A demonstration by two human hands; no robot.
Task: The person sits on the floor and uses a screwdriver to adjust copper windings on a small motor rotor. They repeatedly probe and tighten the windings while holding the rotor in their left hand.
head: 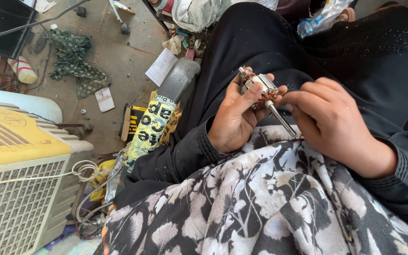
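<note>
My left hand (236,115) grips a small motor armature (259,87), a metal core with copper windings at both ends and a steel shaft pointing down to the right. The thumb lies across its core. My right hand (329,118) is closed, its fingertips pinching at the windings beside the shaft. Both hands hover over my lap, which is covered by a black and white flowered cloth (260,208). Black sleeves cover both forearms.
A yellow-topped air cooler (20,160) with a coiled white cable stands at the left. A seat arm wrapped in printed tape (154,125) is beside my left elbow. On the dirty floor lie a green rag (74,61), papers (161,66) and scraps.
</note>
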